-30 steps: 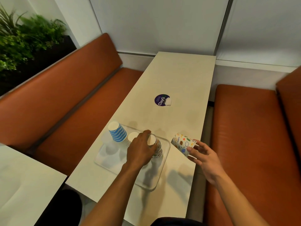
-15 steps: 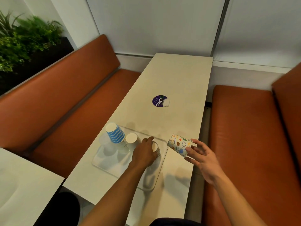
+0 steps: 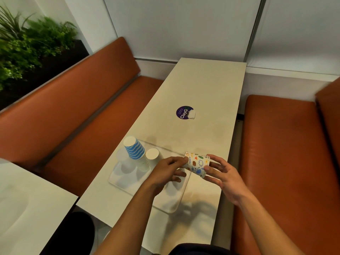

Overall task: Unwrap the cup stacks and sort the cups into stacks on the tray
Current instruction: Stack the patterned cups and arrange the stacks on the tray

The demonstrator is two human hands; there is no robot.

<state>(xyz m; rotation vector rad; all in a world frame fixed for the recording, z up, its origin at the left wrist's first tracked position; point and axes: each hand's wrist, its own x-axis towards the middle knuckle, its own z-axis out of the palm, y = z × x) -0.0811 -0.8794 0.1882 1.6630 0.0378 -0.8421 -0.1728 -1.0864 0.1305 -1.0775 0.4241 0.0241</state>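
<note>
The right hand point(image 3: 224, 178) and the left hand point(image 3: 165, 171) hold the patterned cup stack point(image 3: 197, 163) on its side over the tray's point(image 3: 119, 179) 3 o'clock edge. The right fingers pinch its wide end and the left fingers curl on its narrow end. At 10 o'clock on the tray stands the blue-striped stack point(image 3: 134, 148) upside down, with the white stack point(image 3: 152, 155) just beside it. Farther, at 12 o'clock, a round sticker point(image 3: 184, 112) lies on the table point(image 3: 202, 85).

The tray point(image 3: 128, 183) lies on the worktop point(image 3: 207, 85), lower centre of frame. In its upper-left corner the outer cup stack point(image 3: 134, 148) stands just left of the inner cup stack point(image 3: 151, 155). The sideways cup stack point(image 3: 197, 163) is over the tray's right edge, between left grip point(image 3: 165, 170) and right grip point(image 3: 224, 177).
</note>
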